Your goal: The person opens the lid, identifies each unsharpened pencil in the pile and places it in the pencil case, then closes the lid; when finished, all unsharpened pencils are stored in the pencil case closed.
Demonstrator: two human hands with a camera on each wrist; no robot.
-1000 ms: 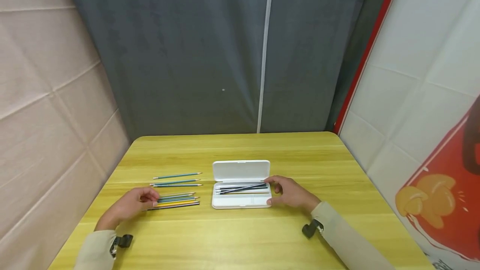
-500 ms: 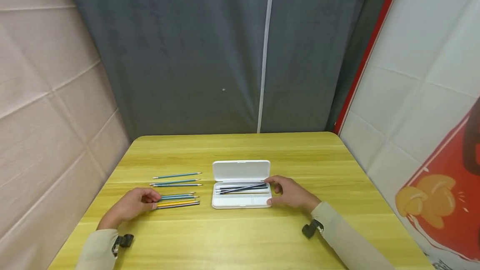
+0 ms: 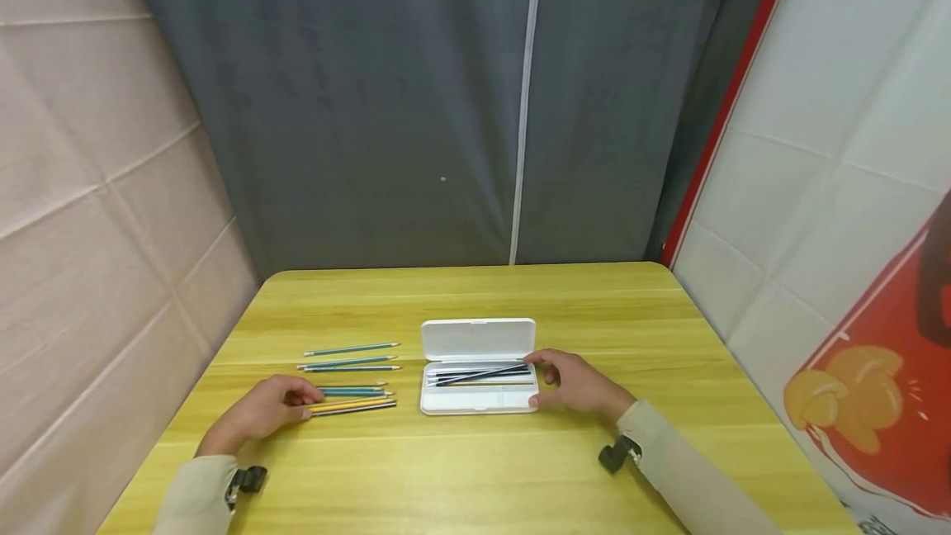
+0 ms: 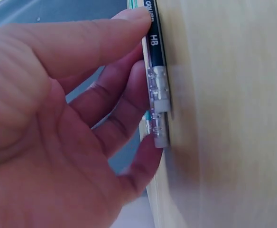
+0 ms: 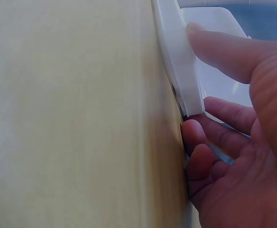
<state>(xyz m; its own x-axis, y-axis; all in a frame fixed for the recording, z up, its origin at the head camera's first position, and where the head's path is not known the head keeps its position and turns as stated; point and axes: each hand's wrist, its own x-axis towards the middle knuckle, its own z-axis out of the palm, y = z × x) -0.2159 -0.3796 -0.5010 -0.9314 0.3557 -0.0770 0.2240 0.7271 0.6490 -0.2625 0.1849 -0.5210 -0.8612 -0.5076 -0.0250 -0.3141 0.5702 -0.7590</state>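
My left hand (image 3: 262, 413) holds the blunt ends of a small group of pencils (image 3: 352, 405) on the table, teal, yellow and dark ones. In the left wrist view its thumb lies on a dark pencil (image 4: 155, 42) marked HB, near clear-and-white end caps, with the other fingers curled on the far side. An open white pencil case (image 3: 479, 408) lies at the centre, its lid (image 3: 479, 340) tilted back. Several dark pencils (image 3: 483, 373) are inside it. My right hand (image 3: 578, 385) grips the case's right end, thumb on the near corner, as the right wrist view also shows.
Beyond the left hand lie several more teal and dark pencils (image 3: 349, 361), tips pointing right. The yellow wood-grain table (image 3: 475, 469) stands against a grey curtain (image 3: 371, 147), with pale cloth on the left and a white and red banner (image 3: 877, 386) on the right.
My left hand has slid slightly to the right along the pencils, and the ones by its fingers lie closer together. The right hand and the case have stayed still.
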